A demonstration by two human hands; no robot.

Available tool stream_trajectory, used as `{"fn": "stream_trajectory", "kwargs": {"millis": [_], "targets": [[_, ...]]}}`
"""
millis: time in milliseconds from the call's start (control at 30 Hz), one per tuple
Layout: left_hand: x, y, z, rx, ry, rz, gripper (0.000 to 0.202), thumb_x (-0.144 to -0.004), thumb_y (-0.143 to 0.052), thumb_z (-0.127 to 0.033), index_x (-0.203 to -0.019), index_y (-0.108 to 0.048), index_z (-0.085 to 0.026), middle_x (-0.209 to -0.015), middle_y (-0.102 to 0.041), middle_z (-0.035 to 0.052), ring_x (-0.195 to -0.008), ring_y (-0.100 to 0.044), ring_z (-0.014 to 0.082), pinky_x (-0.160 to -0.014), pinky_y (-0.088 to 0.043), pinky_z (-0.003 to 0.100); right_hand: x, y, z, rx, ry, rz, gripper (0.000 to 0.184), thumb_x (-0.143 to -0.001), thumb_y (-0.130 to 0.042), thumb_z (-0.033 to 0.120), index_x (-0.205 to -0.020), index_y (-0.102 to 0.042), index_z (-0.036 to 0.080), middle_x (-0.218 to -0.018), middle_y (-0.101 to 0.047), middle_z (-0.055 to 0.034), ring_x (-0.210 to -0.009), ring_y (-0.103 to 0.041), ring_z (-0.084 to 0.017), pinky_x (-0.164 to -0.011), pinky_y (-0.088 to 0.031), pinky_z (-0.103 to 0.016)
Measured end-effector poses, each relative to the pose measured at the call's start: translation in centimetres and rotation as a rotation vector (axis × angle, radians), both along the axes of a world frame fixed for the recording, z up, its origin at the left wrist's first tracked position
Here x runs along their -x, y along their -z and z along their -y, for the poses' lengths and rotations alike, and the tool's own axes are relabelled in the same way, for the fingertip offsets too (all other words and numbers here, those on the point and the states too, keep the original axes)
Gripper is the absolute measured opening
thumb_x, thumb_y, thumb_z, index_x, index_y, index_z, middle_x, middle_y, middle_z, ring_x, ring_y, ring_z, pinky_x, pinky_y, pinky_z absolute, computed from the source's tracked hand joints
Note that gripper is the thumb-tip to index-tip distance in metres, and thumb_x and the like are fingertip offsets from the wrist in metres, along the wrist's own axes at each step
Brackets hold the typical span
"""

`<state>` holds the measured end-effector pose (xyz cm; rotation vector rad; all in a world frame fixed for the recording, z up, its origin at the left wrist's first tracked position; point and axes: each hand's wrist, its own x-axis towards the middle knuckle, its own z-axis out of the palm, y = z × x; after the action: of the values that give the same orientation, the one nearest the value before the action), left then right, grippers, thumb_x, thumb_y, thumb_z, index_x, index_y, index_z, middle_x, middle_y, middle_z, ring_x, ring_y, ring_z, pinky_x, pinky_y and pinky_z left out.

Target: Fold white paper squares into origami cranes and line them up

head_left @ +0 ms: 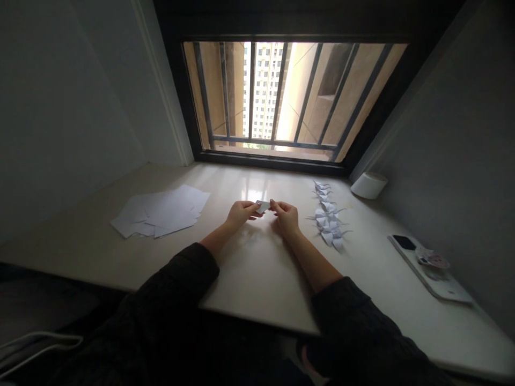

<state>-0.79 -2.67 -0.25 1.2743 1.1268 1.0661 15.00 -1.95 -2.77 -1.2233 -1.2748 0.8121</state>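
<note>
A small folded piece of white paper [263, 206] is held up between my two hands, just above the pale sill. My left hand [243, 213] pinches its left side between thumb and fingers. At its right corner, the thumb and fingertips of my right hand [285, 214] are closed on the paper. To the right of my hands stand folded paper cranes [328, 214], several of them in a column. On the left lies a loose pile of white paper sheets [164, 210]. The exact folds of the held piece are too small to make out.
A white cylindrical object [369, 185] leans by the right wall. Nearer me on that side lies a white phone [430, 271] with a round, patterned grip on its back. A barred window [293, 96] closes off the far side. The sill's front edge [261, 319] runs below my forearms.
</note>
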Motion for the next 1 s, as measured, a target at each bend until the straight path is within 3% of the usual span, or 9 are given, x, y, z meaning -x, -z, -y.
{"fn": "stream_trajectory", "kwargs": {"millis": [200, 433, 633, 767, 867, 1000], "targets": [[0.3, -0.1, 0.0, -0.054, 0.061, -0.063, 0.04, -0.07, -0.064, -0.05, -0.076, -0.07, -0.011, -0.07, -0.07, 0.0109, -0.066, -0.068, 0.0205, -0.051, -0.046, 0.023, -0.4, -1.0, 0.5, -0.125, -0.029, 0.197, 0.04, -0.075, -0.054, 0.055, -0.068, -0.069, 0.019, -0.069, -0.07, -0.0049, -0.07, -0.062, -0.019, -0.065, -0.044, -0.029], [-0.1, 0.0, 0.2, -0.153, 0.014, -0.125, 0.033, -0.074, -0.061, -0.044, -0.071, -0.071, -0.013, -0.064, -0.069, 0.0078, -0.062, -0.066, 0.0173, -0.05, -0.047, 0.022, 0.0, -0.1, 0.0, -0.037, 0.013, 0.166, 0.048, -0.078, -0.046, 0.059, -0.062, -0.066, 0.018, -0.062, -0.067, -0.0044, -0.061, -0.058, -0.018, -0.059, -0.042, -0.028], [-0.1, 0.3, 0.3, -0.162, 0.096, -0.196, 0.036, -0.075, -0.06, -0.047, -0.072, -0.07, -0.013, -0.067, -0.07, 0.0075, -0.064, -0.067, 0.0175, -0.048, -0.045, 0.02, -0.4, -0.6, 0.5, -0.049, 0.066, 0.24, 0.051, -0.079, -0.044, 0.061, -0.059, -0.065, 0.018, -0.059, -0.065, -0.0044, -0.054, -0.055, -0.017, -0.054, -0.038, -0.028], [0.0, 0.1, 0.3, -0.11, -0.015, -0.11, 0.039, -0.073, -0.062, -0.05, -0.079, -0.071, -0.013, -0.07, -0.07, 0.0092, -0.068, -0.068, 0.0203, -0.05, -0.046, 0.022, 0.0, -1.2, 1.0, -0.152, 0.061, 0.22, 0.048, -0.083, -0.041, 0.057, -0.09, -0.07, 0.019, -0.079, -0.069, -0.0065, -0.071, -0.061, -0.019, -0.064, -0.044, -0.029], [0.1, -0.1, 0.3, -0.036, -0.13, -0.003, 0.042, -0.071, -0.063, -0.052, -0.084, -0.071, -0.013, -0.077, -0.071, 0.0111, -0.076, -0.068, 0.022, -0.056, -0.047, 0.024, 0.4, -1.5, 1.4, -0.222, -0.017, 0.229, 0.053, -0.076, -0.057, 0.052, -0.117, -0.059, 0.019, -0.09, -0.068, -0.0073, -0.075, -0.062, -0.019, -0.068, -0.047, -0.03], [0.2, -0.3, 0.3, 0.026, -0.167, 0.071, 0.043, -0.069, -0.065, -0.052, -0.087, -0.071, -0.014, -0.081, -0.071, 0.0113, -0.081, -0.067, 0.0229, -0.06, -0.048, 0.027, 0.8, -1.4, 1.6, -0.245, -0.091, 0.301, 0.052, -0.07, -0.067, 0.045, -0.116, -0.061, 0.022, -0.09, -0.069, -0.0064, -0.074, -0.062, -0.018, -0.071, -0.049, -0.033]]}}
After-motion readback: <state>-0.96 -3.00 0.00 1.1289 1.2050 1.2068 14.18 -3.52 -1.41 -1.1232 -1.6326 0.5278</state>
